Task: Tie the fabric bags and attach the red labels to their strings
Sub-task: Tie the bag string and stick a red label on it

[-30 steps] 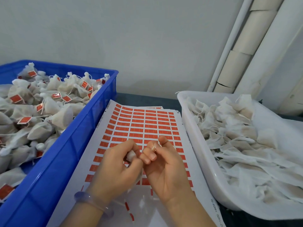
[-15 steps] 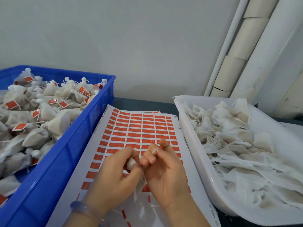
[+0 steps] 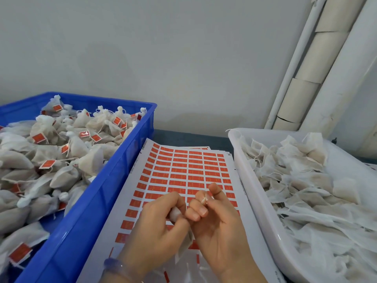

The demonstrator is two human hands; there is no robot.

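Fabric bags (image 3: 51,160), tied at the neck and most carrying red labels (image 3: 38,137) on their strings, heaped in a blue crate (image 3: 114,193) along the left side of the desk (image 3: 193,135). White tray (image 3: 255,201) on the right, piled with flat untied bags (image 3: 306,190), loose threads trailing among them. Between crate and tray lies a label sheet (image 3: 183,172), white backing with rows of red stickers; its left edge runs along the crate wall, and the nearest rows are partly stripped. Both hands work low over the near end of that sheet, close together, knuckles almost touching. Left hand (image 3: 155,227): fingers curled round the gathered neck of a single bag (image 3: 175,214), whose body hangs down between the two palms. Right hand (image 3: 216,227): fingers curled, palm turned up, thumb raised beside the forefinger. White string (image 3: 204,200) is wound round that forefinger's tip; whether the thumb presses it, cannot tell. Pale bracelet (image 3: 116,266) on the left wrist.
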